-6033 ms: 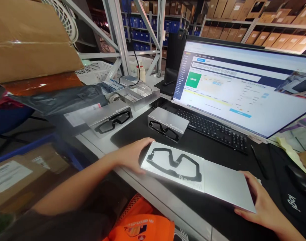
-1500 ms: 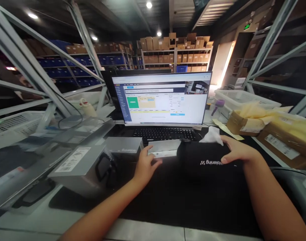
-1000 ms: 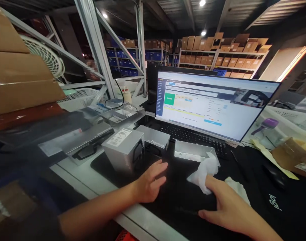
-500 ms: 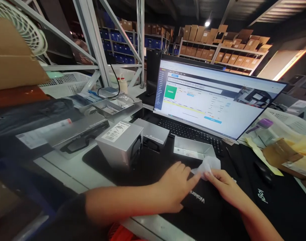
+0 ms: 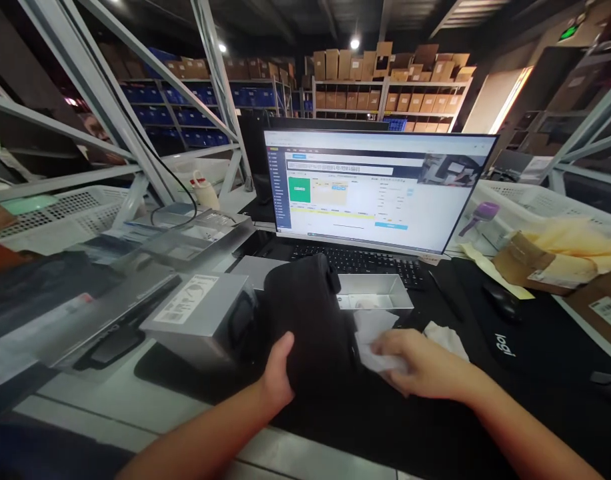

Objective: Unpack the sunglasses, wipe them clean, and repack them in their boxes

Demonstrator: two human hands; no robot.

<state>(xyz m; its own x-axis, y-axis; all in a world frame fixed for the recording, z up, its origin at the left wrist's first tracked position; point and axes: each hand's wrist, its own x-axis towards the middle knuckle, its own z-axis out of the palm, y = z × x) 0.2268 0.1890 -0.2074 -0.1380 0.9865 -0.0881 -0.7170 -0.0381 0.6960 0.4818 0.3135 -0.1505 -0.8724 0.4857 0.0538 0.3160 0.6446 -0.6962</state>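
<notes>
My left hand (image 5: 278,373) grips a black case (image 5: 305,313) by its near left side, with the thumb on the surface and the other fingers hidden. The case stands tilted up off the mat. In my right hand (image 5: 420,365) is a crumpled white tissue (image 5: 378,330), held against or very close to the case's right side. A second white crumpled piece (image 5: 445,339) lies on the mat just beyond my right wrist. Behind the case sits an open grey box (image 5: 403,295). A closed grey box (image 5: 185,323) with a label stands left of the case.
A monitor (image 5: 375,187) and keyboard (image 5: 365,261) are behind the boxes. On the right are a mouse (image 5: 502,301), a purple-headed tool (image 5: 485,211) and a cardboard box (image 5: 528,260) with yellow material. More grey packaging (image 5: 120,327) lies at the left.
The black case, flat on the mat before, is now raised in my left hand. My right hand has brought the tissue to its side. The camera view has swung right.
</notes>
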